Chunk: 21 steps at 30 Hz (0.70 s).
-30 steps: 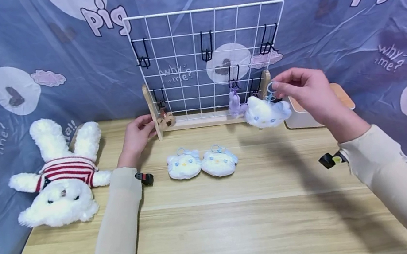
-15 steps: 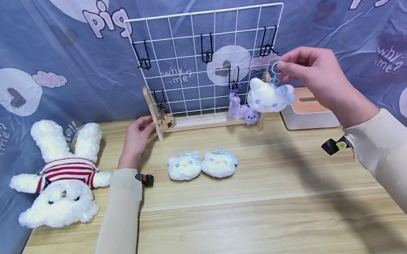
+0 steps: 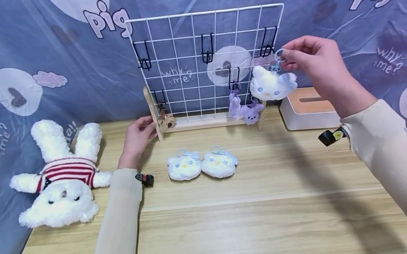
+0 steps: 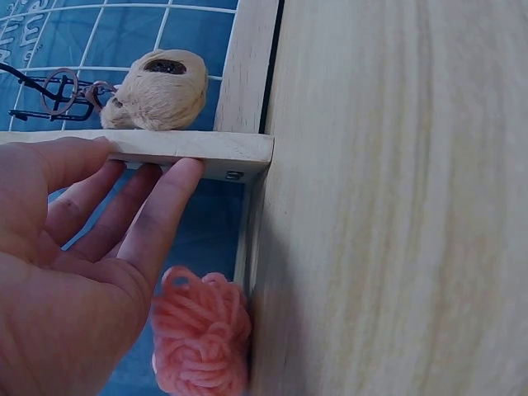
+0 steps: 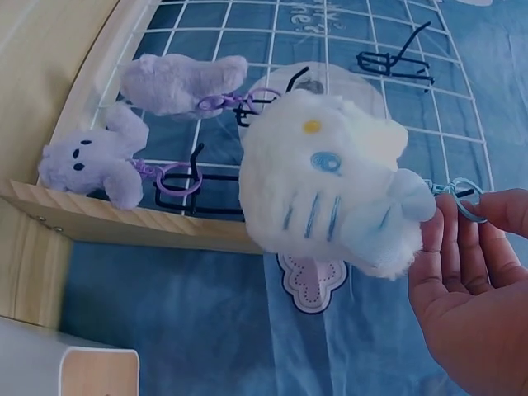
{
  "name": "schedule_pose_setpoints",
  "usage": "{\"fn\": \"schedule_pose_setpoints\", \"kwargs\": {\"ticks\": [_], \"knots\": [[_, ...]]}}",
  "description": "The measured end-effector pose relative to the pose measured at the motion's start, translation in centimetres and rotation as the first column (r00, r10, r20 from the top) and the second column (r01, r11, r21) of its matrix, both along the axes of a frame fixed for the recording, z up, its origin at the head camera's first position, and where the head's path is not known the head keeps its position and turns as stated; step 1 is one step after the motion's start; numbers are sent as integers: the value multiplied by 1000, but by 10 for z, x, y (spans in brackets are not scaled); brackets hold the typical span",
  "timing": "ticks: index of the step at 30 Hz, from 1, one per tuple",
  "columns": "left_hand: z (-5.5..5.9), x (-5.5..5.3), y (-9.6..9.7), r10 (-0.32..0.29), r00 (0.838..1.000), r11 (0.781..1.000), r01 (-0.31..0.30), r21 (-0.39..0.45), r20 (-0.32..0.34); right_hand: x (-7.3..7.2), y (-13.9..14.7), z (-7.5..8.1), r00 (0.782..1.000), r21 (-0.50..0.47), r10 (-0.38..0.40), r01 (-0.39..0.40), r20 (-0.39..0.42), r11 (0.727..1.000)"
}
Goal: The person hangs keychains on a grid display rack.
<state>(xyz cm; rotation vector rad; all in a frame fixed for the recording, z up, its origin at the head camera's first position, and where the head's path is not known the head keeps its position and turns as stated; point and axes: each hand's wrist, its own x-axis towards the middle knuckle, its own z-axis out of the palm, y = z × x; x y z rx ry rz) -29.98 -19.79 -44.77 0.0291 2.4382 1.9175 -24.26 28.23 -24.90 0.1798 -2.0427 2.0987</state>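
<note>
My right hand [image 3: 320, 64] pinches the light-blue ring [image 5: 470, 198] of a white cat plush keychain [image 3: 271, 84]. The plush hangs before the right side of a white wire grid rack [image 3: 204, 11], and its ring is near the upper right black hook [image 3: 267, 44]. With thumb and fingertips, my left hand [image 3: 137, 139] grips the rack's left wooden post [image 4: 194, 144]. A brown plush keychain [image 4: 169, 95] hangs beside that post. Two purple plush keychains, one [image 5: 177, 87] above the other [image 5: 91, 161], hang on the lower right hooks.
Two more white cat keychains, left [image 3: 184, 167] and right [image 3: 219, 164], lie on the wooden table [image 3: 244, 228]. A white plush toy [image 3: 63, 197] in a striped shirt lies at left. A tissue box [image 3: 307, 118] stands behind the right arm; pink yarn [image 4: 202, 338] lies by the left post.
My right hand has lifted the white cat keychain up and slightly right, uncovering the lower purple keychain and more of the tissue box. The left hand stays on the post.
</note>
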Motion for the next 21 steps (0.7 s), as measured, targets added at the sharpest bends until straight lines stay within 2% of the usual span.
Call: {"fn": "schedule_pose_setpoints", "kwargs": {"ticks": [5,21], "knots": [[0,0,-1,-4,1000,1000,4,7,-9,-8,3,-1,999,-44,32,-32,13,999],[3,2,1,-3,1000,1000,3,17,11,-29,2,-6,996,-37,31,-29,80,999]]}}
